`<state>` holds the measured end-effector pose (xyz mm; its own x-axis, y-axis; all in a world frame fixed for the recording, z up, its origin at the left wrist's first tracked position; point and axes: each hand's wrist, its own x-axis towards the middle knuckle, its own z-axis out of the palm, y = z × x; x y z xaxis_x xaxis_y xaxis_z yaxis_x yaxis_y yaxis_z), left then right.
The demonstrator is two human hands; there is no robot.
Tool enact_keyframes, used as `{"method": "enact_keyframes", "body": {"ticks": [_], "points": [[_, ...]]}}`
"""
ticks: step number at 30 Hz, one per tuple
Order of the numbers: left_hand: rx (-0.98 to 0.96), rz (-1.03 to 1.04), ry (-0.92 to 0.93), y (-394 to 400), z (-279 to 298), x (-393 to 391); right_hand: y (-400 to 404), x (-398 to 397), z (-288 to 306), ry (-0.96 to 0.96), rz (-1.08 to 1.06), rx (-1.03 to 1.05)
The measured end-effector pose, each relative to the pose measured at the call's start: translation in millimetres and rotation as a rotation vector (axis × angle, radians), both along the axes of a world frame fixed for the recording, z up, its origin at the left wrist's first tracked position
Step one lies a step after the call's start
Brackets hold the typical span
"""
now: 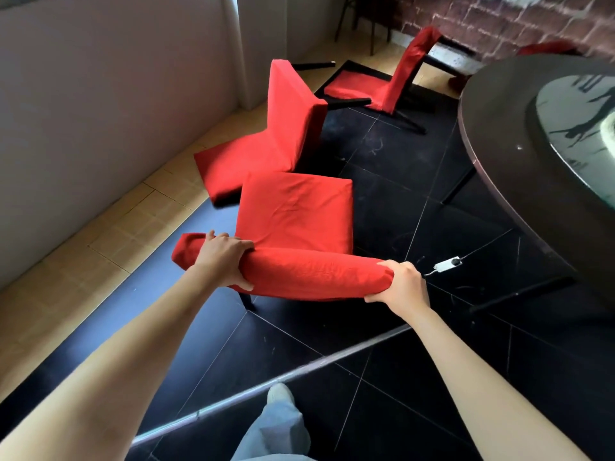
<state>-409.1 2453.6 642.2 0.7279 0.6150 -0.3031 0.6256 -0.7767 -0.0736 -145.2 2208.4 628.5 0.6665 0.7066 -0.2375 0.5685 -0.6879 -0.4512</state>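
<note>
A chair in a red fabric cover point(296, 211) stands right in front of me on the black tiled floor, its seat facing up. My left hand point(226, 257) grips the left part of the top of its backrest. The right end of that backrest top is held by my right hand point(401, 284), fingers curled under the fabric. One dark leg of the chair shows below the backrest.
A second red-covered chair point(276, 134) lies tipped on its side behind the first. A third red chair point(382, 81) lies toppled further back by the brick wall. A dark round table point(492, 134) fills the right. A small white switch on a cord point(447, 264) lies on the floor.
</note>
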Motion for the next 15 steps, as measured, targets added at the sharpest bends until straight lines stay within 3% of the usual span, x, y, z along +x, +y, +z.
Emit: {"method": "enact_keyframes", "body": {"ticks": [15], "points": [[0.044, -0.122, 0.055, -53, 6, -55, -84, -91, 8, -0.044, -0.090, -0.007]]}}
